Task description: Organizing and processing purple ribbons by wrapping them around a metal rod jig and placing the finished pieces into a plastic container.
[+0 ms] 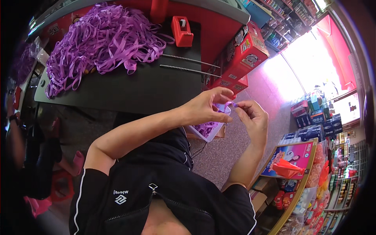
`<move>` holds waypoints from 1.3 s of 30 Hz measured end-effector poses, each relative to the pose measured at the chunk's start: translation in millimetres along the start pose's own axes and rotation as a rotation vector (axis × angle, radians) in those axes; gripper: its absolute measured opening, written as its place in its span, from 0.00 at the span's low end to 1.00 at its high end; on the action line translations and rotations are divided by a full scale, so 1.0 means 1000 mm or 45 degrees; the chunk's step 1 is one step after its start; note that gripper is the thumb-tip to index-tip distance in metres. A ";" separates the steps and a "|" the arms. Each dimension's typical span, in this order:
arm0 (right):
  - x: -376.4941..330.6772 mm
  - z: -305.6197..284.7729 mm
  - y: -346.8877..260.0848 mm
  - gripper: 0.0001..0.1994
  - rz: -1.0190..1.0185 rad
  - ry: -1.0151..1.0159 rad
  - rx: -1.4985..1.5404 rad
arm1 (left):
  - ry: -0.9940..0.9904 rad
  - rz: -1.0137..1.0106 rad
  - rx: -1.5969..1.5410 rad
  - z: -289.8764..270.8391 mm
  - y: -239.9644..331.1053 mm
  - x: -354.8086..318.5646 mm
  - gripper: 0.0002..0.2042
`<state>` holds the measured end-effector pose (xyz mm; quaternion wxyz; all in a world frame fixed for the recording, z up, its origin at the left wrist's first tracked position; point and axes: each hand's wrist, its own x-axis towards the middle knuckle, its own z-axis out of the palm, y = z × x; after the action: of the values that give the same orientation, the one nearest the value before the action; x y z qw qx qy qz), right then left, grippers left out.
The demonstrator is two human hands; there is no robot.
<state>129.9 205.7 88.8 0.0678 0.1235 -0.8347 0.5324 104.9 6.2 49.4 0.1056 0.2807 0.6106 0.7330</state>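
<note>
Table (137, 88) holds ribbons (105, 39); over speckled floor (223, 156), right hand (253, 117) pinches strip (231, 104), left hand (203, 107) half-open.

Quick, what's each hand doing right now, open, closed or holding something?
Left hand: open, curved near the purple ribbon.
Right hand: closed, pinching the purple ribbon.

A dark-topped bench (129, 92) is backed by a red panel (219, 25), and a red stool (62, 182) is seen in the shadows at the left. The speckled floor (211, 160) is lit by white glare from a wide opening (291, 68), beside which a red sheet (336, 51) is hung. Packed shelves (280, 25) are seen near the opening, and a wood-framed cabinet (299, 194) is placed at the lower right.
</note>
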 end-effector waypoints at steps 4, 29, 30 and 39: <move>-0.002 -0.005 0.017 0.07 -0.105 0.165 -0.118 | -0.338 -0.374 -0.052 -0.009 -0.001 0.020 0.15; 0.123 0.063 0.168 0.07 0.178 0.362 1.160 | -0.446 0.211 1.345 -0.114 -0.059 0.212 0.08; 0.129 0.070 0.179 0.07 0.171 0.280 1.231 | -0.442 0.132 1.361 -0.121 -0.056 0.207 0.08; 0.150 0.111 0.197 0.07 0.285 0.126 1.338 | -0.144 0.262 1.456 -0.139 -0.048 0.157 0.08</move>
<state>-66.6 165.0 -93.6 -0.0208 0.0260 -0.4595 0.8875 -107.4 -20.6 34.2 -0.1019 0.3897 0.8723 0.2773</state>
